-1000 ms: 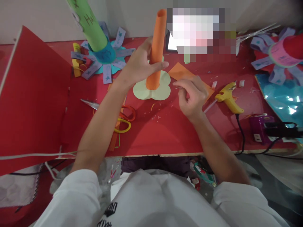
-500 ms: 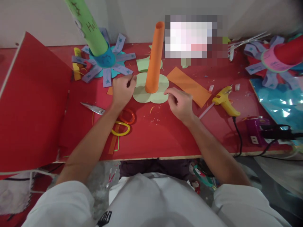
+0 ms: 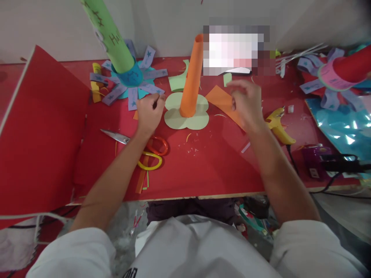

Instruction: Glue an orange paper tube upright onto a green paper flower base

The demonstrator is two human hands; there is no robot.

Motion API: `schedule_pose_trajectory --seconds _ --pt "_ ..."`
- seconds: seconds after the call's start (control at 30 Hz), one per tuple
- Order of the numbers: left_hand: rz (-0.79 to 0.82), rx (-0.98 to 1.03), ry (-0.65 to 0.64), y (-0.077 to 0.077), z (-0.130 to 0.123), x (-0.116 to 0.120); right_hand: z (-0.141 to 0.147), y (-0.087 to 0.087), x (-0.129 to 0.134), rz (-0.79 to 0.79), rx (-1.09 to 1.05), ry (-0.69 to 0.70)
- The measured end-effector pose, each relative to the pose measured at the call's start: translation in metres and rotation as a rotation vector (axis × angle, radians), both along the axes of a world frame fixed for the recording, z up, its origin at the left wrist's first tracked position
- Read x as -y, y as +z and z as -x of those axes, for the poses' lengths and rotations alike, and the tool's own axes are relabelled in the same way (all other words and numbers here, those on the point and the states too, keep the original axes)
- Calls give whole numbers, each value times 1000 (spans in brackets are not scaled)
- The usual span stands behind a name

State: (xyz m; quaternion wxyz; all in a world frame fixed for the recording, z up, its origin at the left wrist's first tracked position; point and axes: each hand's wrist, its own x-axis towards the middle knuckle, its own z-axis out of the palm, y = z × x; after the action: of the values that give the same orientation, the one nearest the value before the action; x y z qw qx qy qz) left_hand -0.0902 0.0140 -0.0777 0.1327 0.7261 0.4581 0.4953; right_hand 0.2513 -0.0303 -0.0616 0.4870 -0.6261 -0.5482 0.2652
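A pale green four-lobed paper base (image 3: 174,119) lies flat on the red table. From its middle rises an orange paper tube (image 3: 191,81), leaning slightly right. My left hand (image 3: 150,114) is closed in a pinch at the base's left edge; its fingertips are partly hidden. Above an orange paper piece (image 3: 218,98) is my right hand (image 3: 248,102), its fingers bent but apart, with nothing visible in them. Scissors (image 3: 156,146) with red and yellow handles lie partly under my left forearm. A yellow glue gun (image 3: 279,125) rests just right of my right wrist.
A green paper tube (image 3: 114,44) in a blue collar stands back left, and a red tube (image 3: 355,63) in a pink collar back right. A red panel (image 3: 43,135) stands at left. Paper scraps, a purple box (image 3: 314,162) and blue shiny sheet (image 3: 344,123) are about.
My right hand has left the base's right edge and moved right and away from me, over the orange paper, its fingers loosening. My left hand stays at the base's left edge.
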Motion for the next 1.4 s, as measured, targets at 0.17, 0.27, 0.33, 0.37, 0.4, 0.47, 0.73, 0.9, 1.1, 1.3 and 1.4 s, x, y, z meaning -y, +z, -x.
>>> schedule_pose_trajectory --seconds 0.17,0.27,0.33,0.37,0.4,0.47,0.73,0.9,1.1,1.3,1.4 --pt "43 1 19 4 -1 4 -23 -7 -54 245 -240 -96" --pt "56 -5 9 10 -2 9 -21 -12 -60 243 -271 -134" --pt "37 7 24 14 -2 11 -19 -13 -53 159 -262 -160" --pt "15 15 38 16 -2 13 -18 -11 -46 115 -256 -165" --pt "-19 21 51 18 -2 16 -16 -8 -36 82 -253 -163" --pt "-123 1 47 21 -2 25 -10 2 -11 32 -265 -115" --pt "-453 -380 -281 29 -23 74 44 52 101 241 -545 320" --pt "-504 -436 -328 28 -27 73 54 63 117 402 -636 487" --pt "-260 -76 -345 31 -33 70 44 57 103 314 -510 433" --pt "-89 168 -106 54 -25 70 127 39 113 -42 290 596" --pt "-154 148 -24 70 -20 72 172 40 118 -150 678 809"
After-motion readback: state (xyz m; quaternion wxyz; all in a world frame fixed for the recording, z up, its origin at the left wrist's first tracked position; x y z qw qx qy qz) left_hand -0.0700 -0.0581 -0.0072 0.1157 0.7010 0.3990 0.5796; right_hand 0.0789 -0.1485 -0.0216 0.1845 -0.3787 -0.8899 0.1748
